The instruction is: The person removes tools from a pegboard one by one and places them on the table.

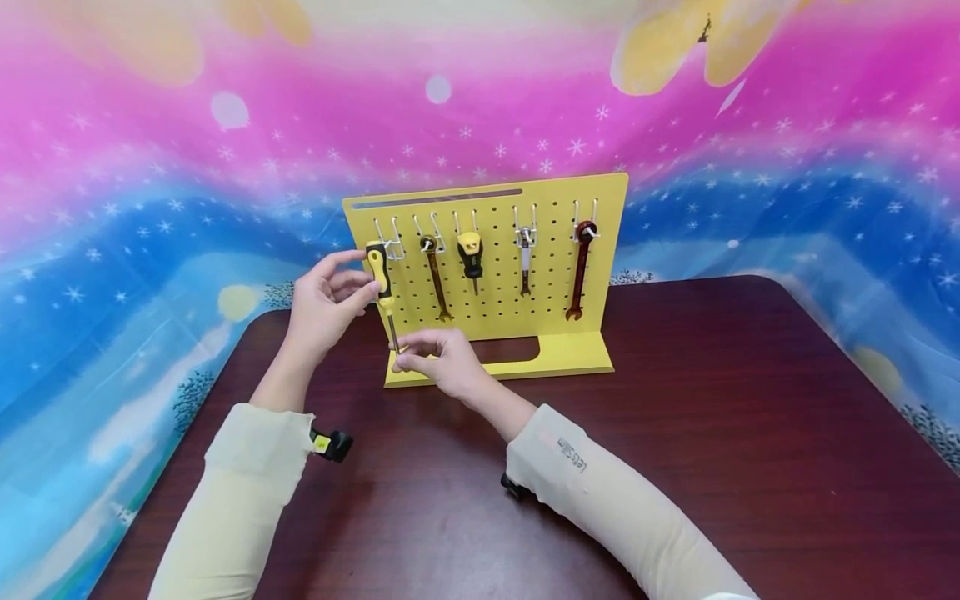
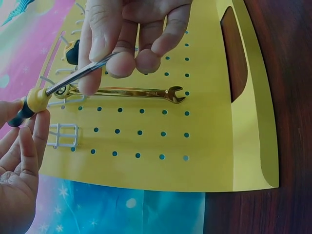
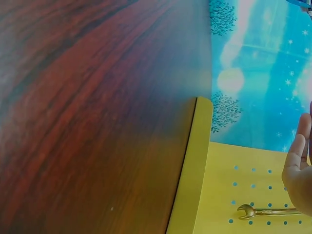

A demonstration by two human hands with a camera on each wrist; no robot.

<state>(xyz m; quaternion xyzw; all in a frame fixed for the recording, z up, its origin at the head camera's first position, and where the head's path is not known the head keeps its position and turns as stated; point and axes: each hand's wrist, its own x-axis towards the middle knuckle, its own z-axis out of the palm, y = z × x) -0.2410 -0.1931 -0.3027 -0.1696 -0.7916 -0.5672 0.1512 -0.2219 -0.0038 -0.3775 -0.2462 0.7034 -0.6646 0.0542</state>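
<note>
A screwdriver (image 1: 380, 273) with a black and yellow handle is held tip down in front of the pegboard's left side. My left hand (image 1: 321, 307) pinches its handle between thumb and fingers. Lower down, my right hand (image 1: 444, 362) pinches the metal shaft near the tip. In the left wrist view the shaft (image 2: 78, 74) runs from the handle to the right hand's fingers (image 2: 97, 46). Behind the handle is a white double hook (image 1: 393, 247) on the yellow pegboard (image 1: 487, 312), with no tool hanging on it.
Along the board hang a gold wrench (image 1: 437, 279), a stubby yellow-black screwdriver (image 1: 471, 254), a small wrench (image 1: 526, 262) and a reddish wrench (image 1: 581, 271). The board's base (image 1: 577, 354) stands on a dark wooden table (image 1: 675, 433). Patterned cloth (image 1: 825, 167) surrounds the table.
</note>
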